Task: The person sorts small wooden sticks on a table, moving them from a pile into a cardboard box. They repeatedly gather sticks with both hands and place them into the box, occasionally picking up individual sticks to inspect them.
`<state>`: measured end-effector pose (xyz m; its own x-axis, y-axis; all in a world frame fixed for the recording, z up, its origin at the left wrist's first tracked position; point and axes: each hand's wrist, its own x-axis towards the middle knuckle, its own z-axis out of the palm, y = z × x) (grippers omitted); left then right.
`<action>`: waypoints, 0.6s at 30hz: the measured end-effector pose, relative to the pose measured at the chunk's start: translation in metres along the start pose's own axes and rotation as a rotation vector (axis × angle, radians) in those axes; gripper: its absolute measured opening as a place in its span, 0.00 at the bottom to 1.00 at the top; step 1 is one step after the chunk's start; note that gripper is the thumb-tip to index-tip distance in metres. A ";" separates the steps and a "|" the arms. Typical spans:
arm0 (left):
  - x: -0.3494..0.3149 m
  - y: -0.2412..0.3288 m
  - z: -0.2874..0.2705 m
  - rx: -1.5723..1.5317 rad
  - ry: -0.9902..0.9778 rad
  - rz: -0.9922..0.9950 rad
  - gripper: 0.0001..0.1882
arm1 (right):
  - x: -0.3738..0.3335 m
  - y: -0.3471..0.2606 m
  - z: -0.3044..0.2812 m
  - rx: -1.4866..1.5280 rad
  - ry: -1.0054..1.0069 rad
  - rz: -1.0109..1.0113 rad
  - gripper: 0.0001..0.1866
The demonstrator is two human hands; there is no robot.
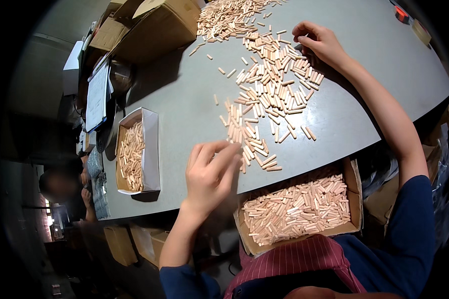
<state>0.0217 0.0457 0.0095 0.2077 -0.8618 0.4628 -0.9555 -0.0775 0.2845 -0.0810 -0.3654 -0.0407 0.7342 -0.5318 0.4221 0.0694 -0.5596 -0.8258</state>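
At the centre of the head view lies a long scatter of wooden dowel pins point(267, 84), short pale pegs spread over the grey table point(184, 94) from about 12 o'clock down to the middle of the picture. The left hand point(212, 174) sits just below centre, at the near end of that scatter, its fingertips point(234, 149) curled down onto the nearest pins; the grip is loosely bent, and whether it has a pin pinched cannot be told. The right hand point(322, 42) reaches far out toward 1 o'clock, fingers curved and touching the outer edge of the spread pins, its grip released and holding nothing that shows. Both forearms come up from the lower edge in dark blue sleeves, above a red striped apron.

Down at 5 o'clock, a brown cardboard box point(356, 192) hangs against the near edge of the table, filled with dowel pins. At 9 o'clock from the left hand, well apart from it, a white-walled tray box point(152, 144) stands on the table, partly filled with the same pins. Toward 11 o'clock, large brown cartons point(154, 27) rest at the far edge, with a clipboard of white paper point(97, 94) beside them. At 1 o'clock, near the rim, a small red object point(401, 14) lies on the table. Another person's blurred figure shows at 8 o'clock, off the table.
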 end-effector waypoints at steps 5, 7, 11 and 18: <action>0.016 0.010 0.010 0.018 -0.051 -0.087 0.09 | 0.000 0.002 -0.001 -0.075 0.015 -0.078 0.10; 0.015 0.012 0.010 0.023 -0.066 -0.092 0.09 | -0.001 -0.001 0.001 -0.086 0.006 -0.070 0.09; 0.015 0.016 0.010 0.025 -0.088 -0.097 0.10 | 0.000 0.009 0.001 -0.155 0.043 -0.204 0.09; 0.007 0.021 0.007 0.106 -0.123 -0.117 0.10 | 0.003 0.012 0.001 -0.184 0.011 -0.257 0.08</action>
<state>0.0020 0.0345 0.0131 0.2973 -0.8980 0.3243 -0.9445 -0.2269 0.2375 -0.0774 -0.3734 -0.0492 0.7008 -0.3649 0.6130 0.1275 -0.7813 -0.6109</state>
